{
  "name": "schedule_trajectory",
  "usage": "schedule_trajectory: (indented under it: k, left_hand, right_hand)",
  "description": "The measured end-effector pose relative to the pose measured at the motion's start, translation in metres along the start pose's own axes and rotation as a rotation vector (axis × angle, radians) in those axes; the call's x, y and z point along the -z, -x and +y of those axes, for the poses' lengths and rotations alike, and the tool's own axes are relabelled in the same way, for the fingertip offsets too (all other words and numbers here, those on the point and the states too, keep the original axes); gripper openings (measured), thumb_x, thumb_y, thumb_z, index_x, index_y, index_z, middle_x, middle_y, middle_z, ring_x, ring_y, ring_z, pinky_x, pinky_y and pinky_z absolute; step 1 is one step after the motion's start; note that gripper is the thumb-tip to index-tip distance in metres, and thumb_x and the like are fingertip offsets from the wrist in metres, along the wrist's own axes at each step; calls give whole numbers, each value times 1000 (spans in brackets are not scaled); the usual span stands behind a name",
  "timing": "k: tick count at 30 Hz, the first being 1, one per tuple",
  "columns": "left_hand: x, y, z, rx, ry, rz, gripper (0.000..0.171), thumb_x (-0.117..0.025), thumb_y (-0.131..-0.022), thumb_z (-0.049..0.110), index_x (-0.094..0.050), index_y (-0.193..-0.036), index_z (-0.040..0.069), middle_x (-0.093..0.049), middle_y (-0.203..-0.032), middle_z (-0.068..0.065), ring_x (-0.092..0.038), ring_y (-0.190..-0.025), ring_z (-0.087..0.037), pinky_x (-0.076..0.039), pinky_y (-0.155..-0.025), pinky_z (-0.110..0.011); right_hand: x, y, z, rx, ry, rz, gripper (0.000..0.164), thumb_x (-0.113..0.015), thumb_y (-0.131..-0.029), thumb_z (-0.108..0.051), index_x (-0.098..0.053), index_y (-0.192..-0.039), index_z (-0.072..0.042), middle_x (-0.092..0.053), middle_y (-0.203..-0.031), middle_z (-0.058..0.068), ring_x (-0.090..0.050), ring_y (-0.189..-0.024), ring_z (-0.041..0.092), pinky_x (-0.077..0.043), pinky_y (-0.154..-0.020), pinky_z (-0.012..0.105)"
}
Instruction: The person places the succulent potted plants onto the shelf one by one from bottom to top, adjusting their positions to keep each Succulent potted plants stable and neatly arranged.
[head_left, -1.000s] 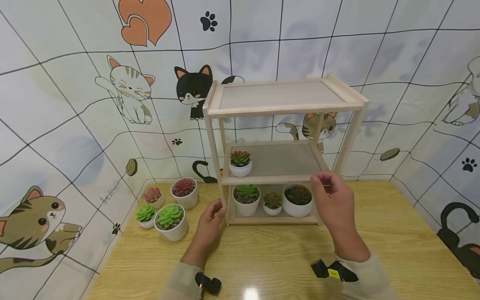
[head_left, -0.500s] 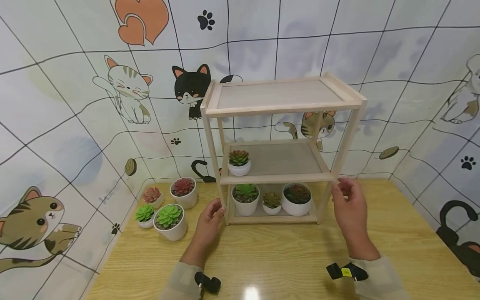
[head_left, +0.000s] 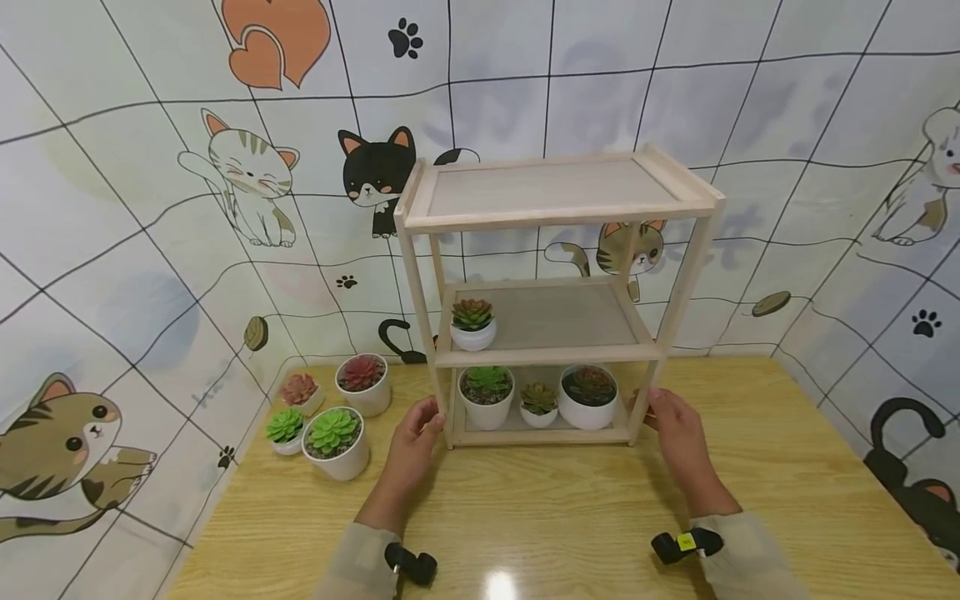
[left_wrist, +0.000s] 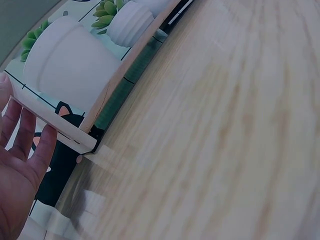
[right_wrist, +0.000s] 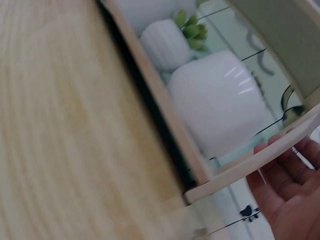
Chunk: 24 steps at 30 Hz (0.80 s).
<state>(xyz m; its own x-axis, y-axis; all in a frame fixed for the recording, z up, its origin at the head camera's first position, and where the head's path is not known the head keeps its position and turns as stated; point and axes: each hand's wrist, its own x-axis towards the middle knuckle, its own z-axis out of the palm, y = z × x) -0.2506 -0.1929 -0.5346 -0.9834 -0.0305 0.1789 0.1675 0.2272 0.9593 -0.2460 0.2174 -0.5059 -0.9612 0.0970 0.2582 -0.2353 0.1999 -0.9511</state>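
Note:
A three-tier wooden shelf rack [head_left: 551,221] stands on the wooden table in the head view. Low on its left front leg, my left hand [head_left: 411,440] holds on, with thumb and fingers [left_wrist: 42,150] at the post. My right hand [head_left: 681,442] grips the right front leg at about the same height, and its fingers [right_wrist: 285,170] reach behind that post. On the bottom tier are a green potted succulent [head_left: 487,398], a small brownish one [head_left: 538,404] and a dark reddish one in a wide white pot [head_left: 588,398]. One small potted succulent [head_left: 472,325] sits at the middle tier's left end.
Left of the rack, several more potted succulents are grouped on the table [head_left: 525,517]: a red one [head_left: 363,383], a pinkish one [head_left: 301,392], a small green one [head_left: 285,429] and a larger green one [head_left: 335,442]. A cat-patterned wall covering [head_left: 510,117] rises behind.
My right hand has left the middle tier's front edge, moved outward to the right, then come down onto the right front leg. The left hand has stayed at the left leg.

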Motion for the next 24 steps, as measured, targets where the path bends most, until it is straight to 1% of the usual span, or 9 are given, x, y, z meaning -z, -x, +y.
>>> schedule_trajectory:
  k: [3,6,8,11,15,19,21,24]
  left_hand:
    - [0,0,0,4,1,0,33,-58,-107,19,-59,-137,6,-67,-131,-16,-58,-133,-33,-48,-111,-52]
    - [-1,1,1,8,-3,0,33,-58,-107,21,-59,-137,7,-67,-131,-16,-58,-132,-32,-48,-111,-52]
    - [0,2,1,9,-13,4,33,-58,-108,21,-59,-138,7,-67,-131,-15,-59,-131,-31,-48,-111,-51]
    - [-1,2,3,14,-31,11,33,-57,-108,22,-59,-138,9,-68,-130,-13,-59,-128,-29,-48,-109,-51]
    - [-3,3,12,7,-76,22,33,-57,-108,23,-60,-139,11,-67,-129,-12,-60,-126,-29,-50,-108,-52]
    - [-4,7,24,-43,-183,51,32,-59,-107,19,-61,-137,7,-68,-126,-13,-63,-122,-28,-54,-105,-50]
    - [-2,12,31,-69,-266,80,31,-60,-106,18,-63,-135,6,-69,-123,-13,-65,-118,-28,-56,-102,-48]
    - [2,22,44,-107,-399,125,30,-61,-106,17,-64,-132,5,-70,-119,-13,-68,-112,-28,-58,-97,-47]
  right_hand:
    - [0,2,9,0,-38,-15,54,-39,-114,-33,-57,-124,17,-72,-104,-7,-68,-103,-1,-54,-90,13]
    - [0,3,16,-33,-62,-23,56,-38,-114,-36,-57,-122,16,-72,-104,-5,-68,-103,1,-52,-91,11]
    - [0,3,22,-56,-59,-32,56,-38,-114,-37,-58,-122,14,-71,-105,-5,-66,-103,0,-50,-92,10]
    - [0,4,30,-75,-63,-19,51,-40,-113,-37,-62,-121,9,-71,-104,-7,-65,-101,-1,-50,-91,10]
    - [0,3,37,-76,-127,25,42,-45,-112,-33,-68,-117,2,-72,-101,-8,-65,-99,0,-51,-90,11]
    - [-1,2,40,-68,-152,38,39,-46,-112,-31,-68,-115,1,-72,-101,-9,-65,-99,0,-51,-90,11]
    - [-2,2,40,-67,-165,36,39,-45,-112,-30,-67,-115,2,-72,-101,-9,-66,-98,0,-51,-90,12]
    - [-3,2,39,-73,-168,34,37,-45,-113,-29,-68,-113,0,-72,-100,-8,-66,-97,-1,-50,-90,12]
